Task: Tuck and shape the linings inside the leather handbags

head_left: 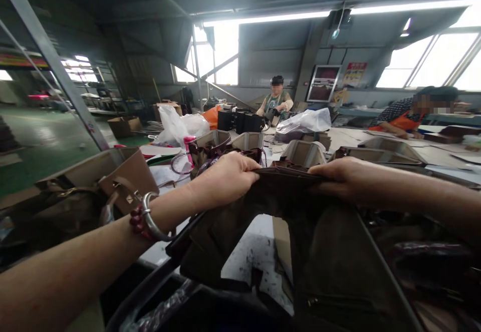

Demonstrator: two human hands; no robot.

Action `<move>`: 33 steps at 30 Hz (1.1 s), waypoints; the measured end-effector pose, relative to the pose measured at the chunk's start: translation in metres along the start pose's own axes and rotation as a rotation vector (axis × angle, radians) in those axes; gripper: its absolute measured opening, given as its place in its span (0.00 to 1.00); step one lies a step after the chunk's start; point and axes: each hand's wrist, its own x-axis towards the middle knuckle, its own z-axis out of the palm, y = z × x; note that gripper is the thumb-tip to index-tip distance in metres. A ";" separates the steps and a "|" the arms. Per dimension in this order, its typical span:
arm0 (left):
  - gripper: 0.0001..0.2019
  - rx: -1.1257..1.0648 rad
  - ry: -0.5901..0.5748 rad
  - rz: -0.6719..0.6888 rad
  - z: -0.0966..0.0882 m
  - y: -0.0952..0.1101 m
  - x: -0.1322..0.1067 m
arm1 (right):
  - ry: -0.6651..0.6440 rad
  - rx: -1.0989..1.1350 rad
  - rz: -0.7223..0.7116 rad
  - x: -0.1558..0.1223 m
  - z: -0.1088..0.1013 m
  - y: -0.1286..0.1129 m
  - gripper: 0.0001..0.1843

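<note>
A dark brown handbag body [330,252] hangs in front of me, its underside open so that the white table top shows through. My left hand [233,177] pinches the bag's far upper edge between thumb and fingers. A little to the right, my right hand [341,174] grips the same edge, thumb on top. Below the left wrist a dark handle [146,287], partly wrapped in clear plastic, curves across the lower part of the view. The fingertips under the edge are partly hidden by the material.
Several open-topped bags [300,152] stand in a row beyond my hands. A tan bag [130,182] and darker bags crowd the left. White plastic bags [308,124] lie farther back. One person [277,102] works across the table, another [406,116] at the right. A metal post [56,56] rises at left.
</note>
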 end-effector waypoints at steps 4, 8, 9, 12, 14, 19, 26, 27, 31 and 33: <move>0.13 -0.062 -0.106 -0.040 0.017 -0.002 0.002 | -0.172 0.119 0.014 -0.004 0.005 0.010 0.10; 0.12 -0.104 -0.244 -0.193 0.045 -0.020 0.009 | -0.303 0.237 0.066 -0.002 0.039 0.027 0.09; 0.12 -0.125 -0.250 -0.210 0.049 -0.024 0.011 | -0.278 0.219 0.069 -0.001 0.045 0.031 0.09; 0.11 -0.180 -0.225 -0.239 0.053 -0.030 0.015 | -0.122 0.098 0.029 0.000 0.053 0.032 0.09; 0.11 -0.188 -0.209 -0.266 0.053 -0.031 0.017 | -0.002 0.021 -0.012 -0.002 0.053 0.027 0.14; 0.10 -0.176 -0.189 -0.284 0.054 -0.031 0.018 | 0.146 -0.061 -0.113 -0.004 0.059 0.004 0.15; 0.07 -0.216 -0.191 -0.285 0.058 -0.030 0.018 | 0.205 -0.218 -0.133 0.000 0.067 -0.014 0.10; 0.06 -0.203 -0.188 -0.278 0.058 -0.030 0.018 | 0.200 -0.241 -0.128 0.001 0.068 -0.016 0.09; 0.07 -0.221 -0.206 -0.260 0.060 -0.028 0.017 | 0.193 -0.282 -0.069 0.003 0.072 -0.018 0.03; 0.08 -0.254 -0.219 -0.265 0.061 -0.028 0.017 | 0.216 -0.260 -0.058 0.004 0.074 -0.017 0.02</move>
